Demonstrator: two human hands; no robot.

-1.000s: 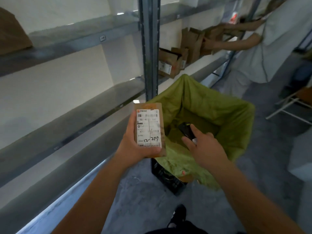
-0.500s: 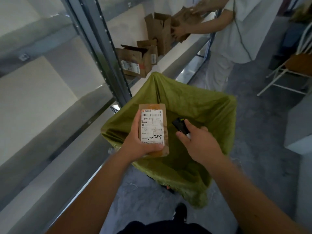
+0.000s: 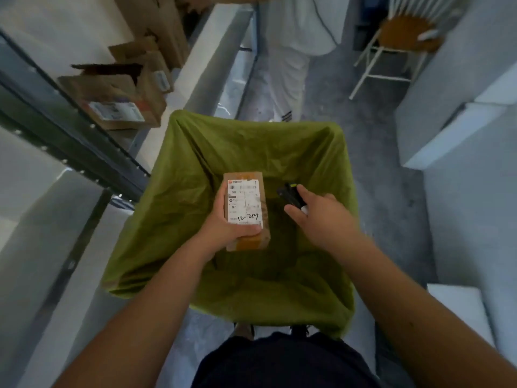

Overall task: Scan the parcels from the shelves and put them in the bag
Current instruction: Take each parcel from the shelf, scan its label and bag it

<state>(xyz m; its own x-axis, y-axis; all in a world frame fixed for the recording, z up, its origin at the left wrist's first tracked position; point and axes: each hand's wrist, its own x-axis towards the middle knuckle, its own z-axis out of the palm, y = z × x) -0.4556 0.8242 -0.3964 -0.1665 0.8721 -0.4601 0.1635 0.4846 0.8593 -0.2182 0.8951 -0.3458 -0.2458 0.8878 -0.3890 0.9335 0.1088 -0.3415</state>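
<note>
My left hand grips a small brown cardboard parcel with a white label facing up, held over the mouth of the open green bag. My right hand holds a small black scanner just to the right of the parcel, also above the bag. The bag's inside looks dark and I cannot tell what lies in it.
Metal shelves run along the left with several brown boxes on them. Another person in white stands beyond the bag. A white-legged chair sits at the upper right, with white blocks along the right.
The view has tilted down and turned toward the bag. Both hands, with parcel and scanner, now hover over the bag's opening instead of beside the shelf.
</note>
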